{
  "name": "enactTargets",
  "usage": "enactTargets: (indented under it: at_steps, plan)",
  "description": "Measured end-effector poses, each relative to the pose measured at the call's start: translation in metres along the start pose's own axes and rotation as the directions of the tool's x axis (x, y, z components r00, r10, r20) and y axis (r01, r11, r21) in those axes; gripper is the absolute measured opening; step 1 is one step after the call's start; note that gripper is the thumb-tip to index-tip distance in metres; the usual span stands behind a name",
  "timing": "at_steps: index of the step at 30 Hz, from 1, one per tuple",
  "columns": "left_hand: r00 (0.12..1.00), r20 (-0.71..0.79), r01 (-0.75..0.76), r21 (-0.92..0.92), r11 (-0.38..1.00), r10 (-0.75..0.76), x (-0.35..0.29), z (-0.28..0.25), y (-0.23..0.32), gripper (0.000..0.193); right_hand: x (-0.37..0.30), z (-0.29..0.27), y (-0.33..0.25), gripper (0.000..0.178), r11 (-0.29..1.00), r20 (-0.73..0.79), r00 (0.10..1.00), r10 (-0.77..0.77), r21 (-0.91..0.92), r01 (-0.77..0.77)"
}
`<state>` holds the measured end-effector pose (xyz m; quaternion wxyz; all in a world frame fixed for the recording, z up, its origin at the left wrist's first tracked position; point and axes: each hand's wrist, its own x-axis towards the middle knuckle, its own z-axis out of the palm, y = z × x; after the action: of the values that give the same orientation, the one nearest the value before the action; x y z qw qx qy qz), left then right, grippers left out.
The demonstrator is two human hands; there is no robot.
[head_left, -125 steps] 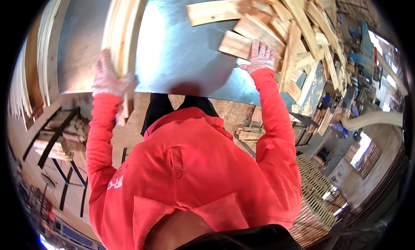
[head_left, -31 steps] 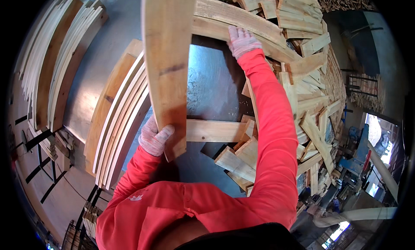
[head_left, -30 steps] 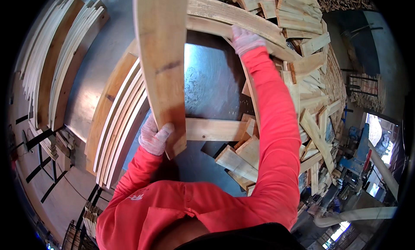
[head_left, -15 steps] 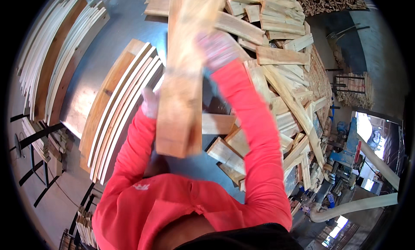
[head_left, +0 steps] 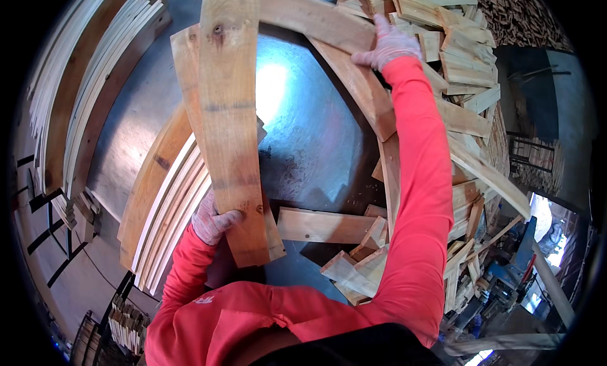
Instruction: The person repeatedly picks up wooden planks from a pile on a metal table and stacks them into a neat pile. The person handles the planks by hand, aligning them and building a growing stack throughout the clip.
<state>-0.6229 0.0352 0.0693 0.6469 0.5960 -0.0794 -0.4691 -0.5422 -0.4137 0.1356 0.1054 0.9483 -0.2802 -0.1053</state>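
Note:
My left hand point(head_left: 214, 219), in a pale glove, is closed on the lower left edge of a long wooden board point(head_left: 229, 113), its thumb lying on the face. The board has a knot near the top and dark bands across it. A second board point(head_left: 184, 68) shows behind it, slightly fanned out. My right hand point(head_left: 393, 46), gloved too, is stretched far out with fingers spread. It is at the right end of another plank point(head_left: 310, 15), thumb and forefinger on either side of that end; whether it grips is hard to see.
Curved boards stand in a row point(head_left: 167, 201) by my left forearm, with a larger stack point(head_left: 95, 87) farther left. The metal table point(head_left: 310, 132) shines in the middle. A loose heap of offcuts point(head_left: 468, 68) covers the right side. A short board point(head_left: 325, 225) lies near me.
The held boards have swung left and their lower end is now in my left hand. My right hand has left them and moved right to another plank.

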Motion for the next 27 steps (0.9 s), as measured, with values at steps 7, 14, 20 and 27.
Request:
enactTargets:
  at_steps: [7,14,20,27]
  plan:
    - [0.998,0.033,-0.055,-0.024,0.998,0.055,0.002,-0.006,0.009,0.060,-0.033,-0.071,-0.011,0.048,0.986,-0.258,0.966,-0.007,-0.162,-0.036]
    - [0.976,-0.029,-0.217,-0.203,0.955,0.216,-0.010,0.003,0.009,0.069,-0.012,-0.003,-0.043,0.041,1.000,-0.284,0.959,-0.009,-0.030,0.000]
    - [0.925,-0.280,-0.268,-0.004,0.963,0.256,-0.018,0.018,-0.014,0.064,-0.113,-0.044,-0.079,0.051,0.927,0.203,0.979,0.018,0.364,-0.093]
    - [0.951,-0.253,-0.198,-0.065,0.978,0.175,0.004,0.032,0.014,0.075,-0.234,0.018,-0.120,0.042,0.639,0.097,0.858,-0.505,0.710,0.296]
